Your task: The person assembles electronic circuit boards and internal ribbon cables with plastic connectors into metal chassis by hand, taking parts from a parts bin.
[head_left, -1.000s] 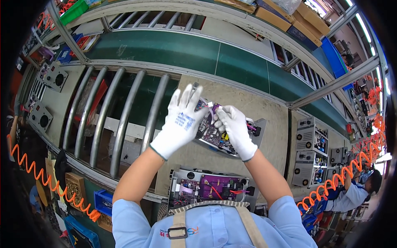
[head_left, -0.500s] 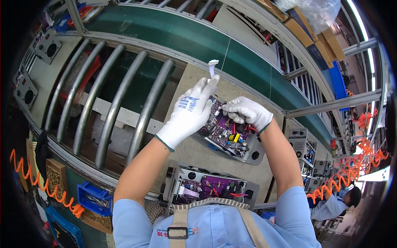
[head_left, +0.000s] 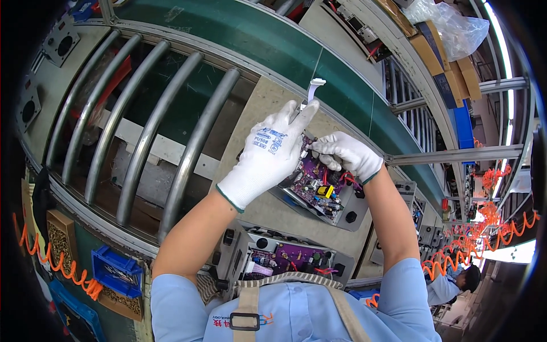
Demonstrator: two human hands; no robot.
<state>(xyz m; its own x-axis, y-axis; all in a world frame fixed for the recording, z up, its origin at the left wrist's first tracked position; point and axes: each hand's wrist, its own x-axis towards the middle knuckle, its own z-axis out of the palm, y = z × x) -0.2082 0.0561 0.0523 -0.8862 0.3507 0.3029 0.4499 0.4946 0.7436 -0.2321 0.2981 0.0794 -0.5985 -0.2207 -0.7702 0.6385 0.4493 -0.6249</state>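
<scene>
My left hand (head_left: 272,149), in a white glove, is closed with its fingertips round a white ribbon cable (head_left: 313,91). The cable's connector end sticks up past the fingers. Over the far part of a purple circuit board (head_left: 310,185) in an open metal case (head_left: 351,215), my gloved right hand (head_left: 348,155) has its fingers pinched together. What lies between those fingertips is hidden. A yellow part and red wires show on the board beside the right hand. Close to my body stands a second open case with a purple board (head_left: 296,258) and a ribbon cable inside.
Metal rollers (head_left: 191,154) lie to the left, and a green conveyor belt (head_left: 268,48) runs beyond the bench. Blue bins (head_left: 117,271) and boxes of screws (head_left: 60,239) sit at lower left. Orange coiled hoses (head_left: 490,236) hang at right, near another person (head_left: 453,284).
My view has shifted a little. My left hand and the ribbon cable are slightly farther right, and the cable's end now bends to the right. My right hand stays pinched over the board.
</scene>
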